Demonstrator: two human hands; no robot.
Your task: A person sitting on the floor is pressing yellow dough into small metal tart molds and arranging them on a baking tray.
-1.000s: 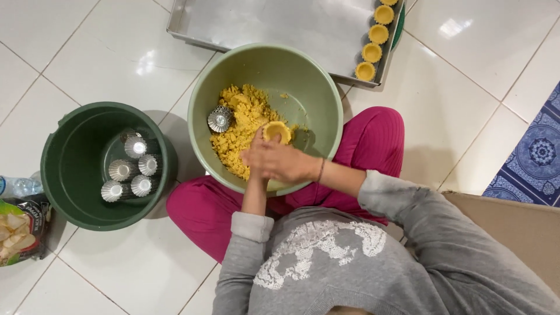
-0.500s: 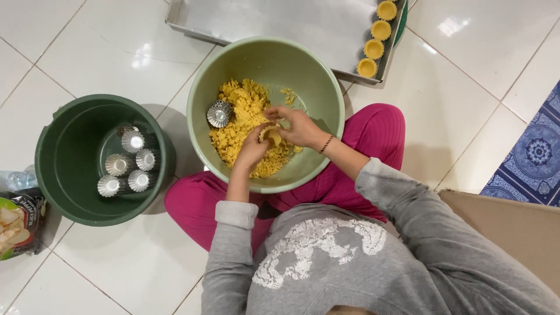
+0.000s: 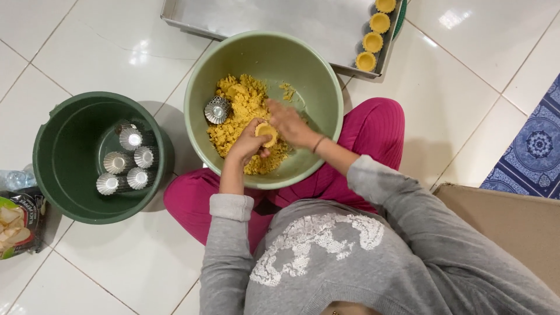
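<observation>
A light green bowl (image 3: 315, 76) rests against my lap and holds crumbly yellow dough (image 3: 242, 111). My left hand (image 3: 248, 144) grips a small dough-filled tart mould (image 3: 267, 133) over the dough. My right hand (image 3: 289, 123) presses on that mould from the right, fingers bent over it. An empty fluted metal mould (image 3: 217, 109) lies on the dough at the bowl's left side.
A dark green bucket (image 3: 64, 175) at my left holds several empty metal moulds (image 3: 125, 160). A metal baking tray (image 3: 274, 20) lies beyond the bowl, with filled tart shells (image 3: 373, 32) along its right edge. A snack bag (image 3: 14, 224) lies far left, a blue patterned rug (image 3: 534, 149) right.
Both hands shifted a little inside the bowl while working the filled mould; my right hand moved from beneath the left to its right side. The view drifted slightly.
</observation>
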